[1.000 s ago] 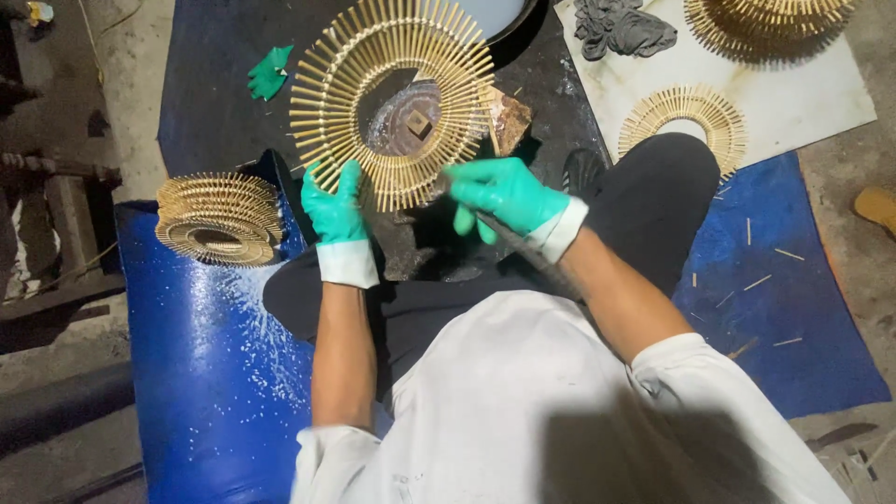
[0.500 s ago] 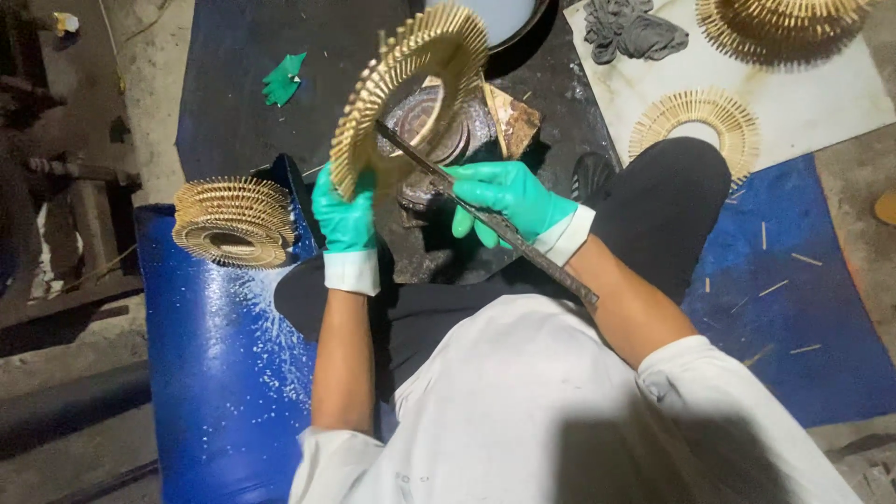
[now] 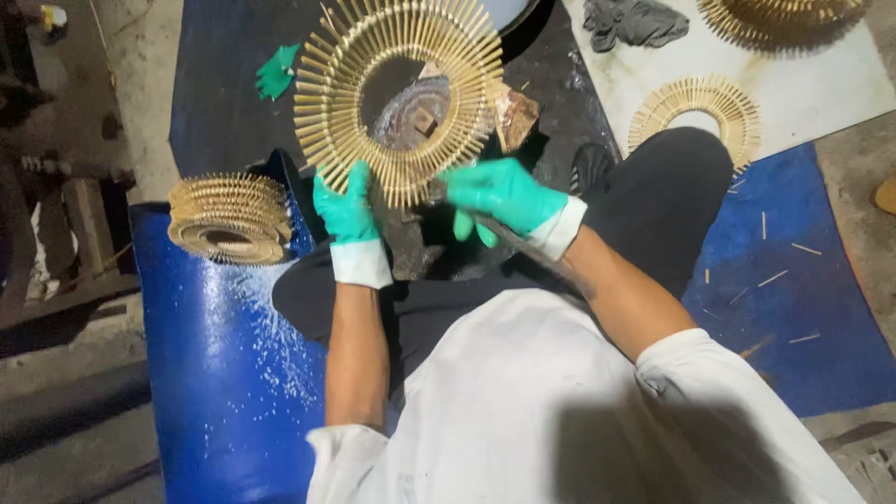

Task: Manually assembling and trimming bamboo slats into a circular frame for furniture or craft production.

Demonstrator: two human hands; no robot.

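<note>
My left hand [image 3: 347,213], in a green glove, grips the lower left rim of a round sunburst ring of bamboo sticks [image 3: 322,112]. The ring is held up flat towards me over my lap. My right hand [image 3: 499,194], also gloved in green, is by the ring's lower right edge. It is closed on a thin dark rod [image 3: 537,257] that runs back under my wrist. Through the ring's hole shows a rusty metal block [image 3: 417,112] on the dark ground.
A stack of finished stick rings [image 3: 229,219] rests on a blue barrel [image 3: 215,373] at my left. One ring [image 3: 695,110] and a heap of rings [image 3: 784,19] lie on a white board, beside a grey cloth [image 3: 635,19]. A spare green glove [image 3: 277,70] lies farther off. Loose sticks [image 3: 775,275] dot the blue mat.
The ring was tipped edge-on half a second ago and now faces me flat again. My right hand has drawn the dark rod back down towards my lap.
</note>
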